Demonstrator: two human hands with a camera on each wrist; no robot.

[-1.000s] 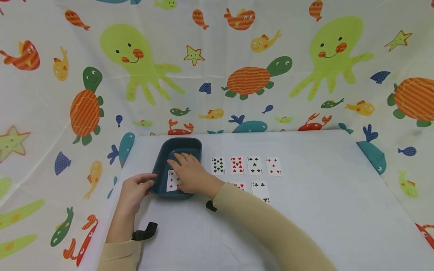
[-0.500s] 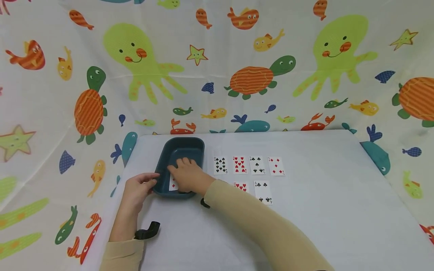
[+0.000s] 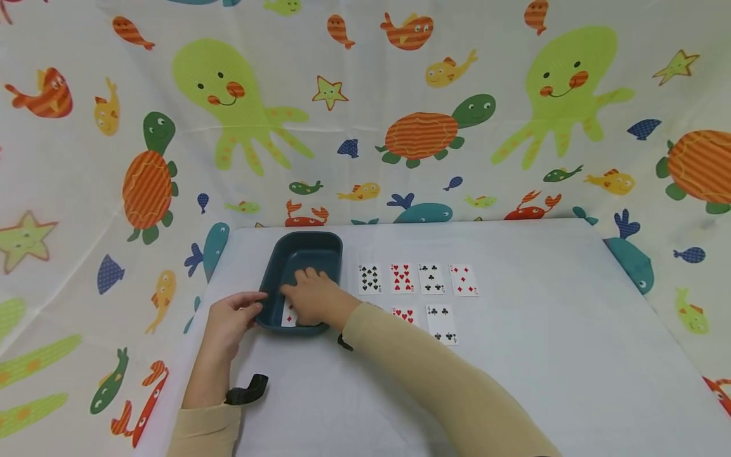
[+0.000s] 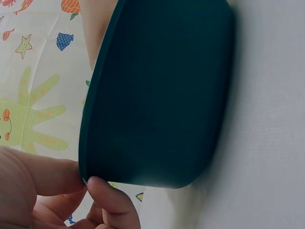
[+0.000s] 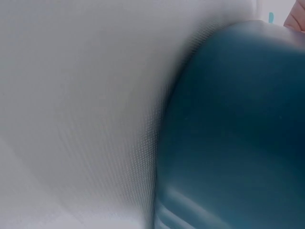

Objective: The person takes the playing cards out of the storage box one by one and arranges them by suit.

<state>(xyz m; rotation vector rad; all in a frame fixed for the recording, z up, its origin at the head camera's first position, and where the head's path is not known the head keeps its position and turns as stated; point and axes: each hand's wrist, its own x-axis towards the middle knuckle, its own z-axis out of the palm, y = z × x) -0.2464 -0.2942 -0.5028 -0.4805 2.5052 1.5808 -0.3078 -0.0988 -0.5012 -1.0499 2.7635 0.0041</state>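
On the left of the table stands a dark teal tray (image 3: 302,240) with a raised rim. My left hand (image 3: 230,320) pinches the tray's near-left rim; the left wrist view shows thumb and finger (image 4: 114,195) meeting at its corner. Inside the tray, my right hand (image 3: 316,301) is low over the near end, its fingers pointing toward the far side. Partly under it lies a red diamond playing card (image 3: 288,316), mostly covered. I cannot tell whether the fingers pinch this card. In the right wrist view the tray's outer wall (image 5: 233,124) fills the right side.
Right of the tray, several face-up playing cards form two rows: spades (image 3: 370,279), hearts (image 3: 402,278), clubs (image 3: 431,279) and diamonds (image 3: 464,280) behind, a four of clubs (image 3: 441,324) and a partly covered hearts card (image 3: 404,314) nearer. A patterned sea-animal curtain (image 3: 365,114) hangs behind.
My right hand has moved lower and slightly nearer in the tray, its fingers drawn in, covering more of the diamond card. The left hand keeps its hold on the rim.
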